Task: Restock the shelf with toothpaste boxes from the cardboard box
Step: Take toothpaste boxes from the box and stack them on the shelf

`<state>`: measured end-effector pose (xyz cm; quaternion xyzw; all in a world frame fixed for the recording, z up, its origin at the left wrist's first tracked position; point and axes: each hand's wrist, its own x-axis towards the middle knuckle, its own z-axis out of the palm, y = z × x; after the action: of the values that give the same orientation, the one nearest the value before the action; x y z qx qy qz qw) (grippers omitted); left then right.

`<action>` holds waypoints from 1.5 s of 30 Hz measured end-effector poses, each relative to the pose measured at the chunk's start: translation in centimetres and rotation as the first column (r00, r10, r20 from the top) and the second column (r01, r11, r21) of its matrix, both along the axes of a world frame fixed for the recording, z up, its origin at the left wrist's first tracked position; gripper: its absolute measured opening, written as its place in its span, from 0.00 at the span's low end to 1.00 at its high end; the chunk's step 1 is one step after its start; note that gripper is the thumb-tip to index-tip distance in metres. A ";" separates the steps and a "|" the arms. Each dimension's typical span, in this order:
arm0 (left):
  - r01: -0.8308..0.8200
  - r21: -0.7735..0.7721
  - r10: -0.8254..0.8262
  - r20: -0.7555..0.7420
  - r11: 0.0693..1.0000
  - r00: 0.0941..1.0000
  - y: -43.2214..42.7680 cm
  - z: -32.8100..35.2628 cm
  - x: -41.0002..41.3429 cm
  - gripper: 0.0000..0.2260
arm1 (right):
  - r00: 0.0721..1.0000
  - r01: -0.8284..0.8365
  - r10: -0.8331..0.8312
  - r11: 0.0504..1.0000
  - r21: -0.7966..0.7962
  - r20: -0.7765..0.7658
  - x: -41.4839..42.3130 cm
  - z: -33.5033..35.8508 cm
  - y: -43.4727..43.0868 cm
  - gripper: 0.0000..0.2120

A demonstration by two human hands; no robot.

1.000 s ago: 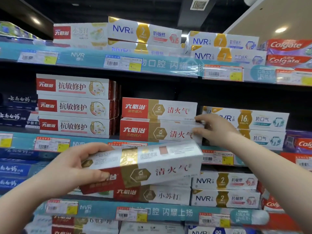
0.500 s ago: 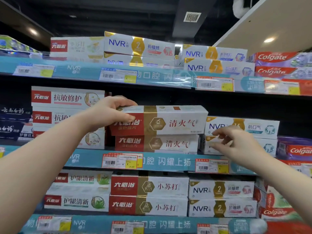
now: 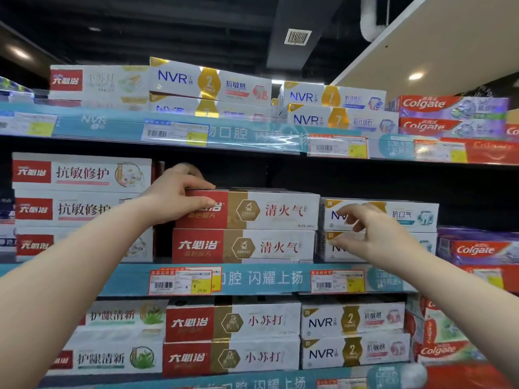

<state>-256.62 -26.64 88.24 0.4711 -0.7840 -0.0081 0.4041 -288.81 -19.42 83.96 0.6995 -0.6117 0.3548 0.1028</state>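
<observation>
Left of the top red-and-gold toothpaste box [image 3: 269, 210], three white boxes with red labels [image 3: 81, 172] stand stacked. The left hand [image 3: 179, 197] grips that box's left end, thumb on its front face and fingers curled over its top edge. The box lies flat on the middle shelf [image 3: 126, 280], directly on one matching box [image 3: 243, 247], making two. Right of it, two NVR boxes [image 3: 407, 216] are stacked. The right hand [image 3: 373, 234] hovers before them, fingers loosely spread, holding nothing. Farther right lies one purple Colgate box [image 3: 477, 249].
</observation>
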 end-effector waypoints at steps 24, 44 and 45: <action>-0.336 0.085 0.346 -0.288 0.938 0.893 3.1 -7.0 -0.1 0.18 | 0.994 0.063 -0.068 0.996 0.071 0.080 4.8 -2.3 -3.6 0.18; -0.250 0.057 0.254 -0.330 0.967 0.909 3.4 -7.8 -0.1 0.22 | 0.995 0.003 -0.004 1.000 0.015 0.103 4.8 -3.0 -4.0 0.19; -0.247 0.055 0.251 -0.329 0.967 0.910 3.4 -7.9 0.0 0.21 | 0.995 0.001 -0.003 1.000 0.026 0.098 4.8 -2.9 -4.0 0.19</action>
<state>-256.59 -23.27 80.32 0.5613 -0.6377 -0.0409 0.5259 -284.00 -23.47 81.08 0.6820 -0.6213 0.3806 0.0639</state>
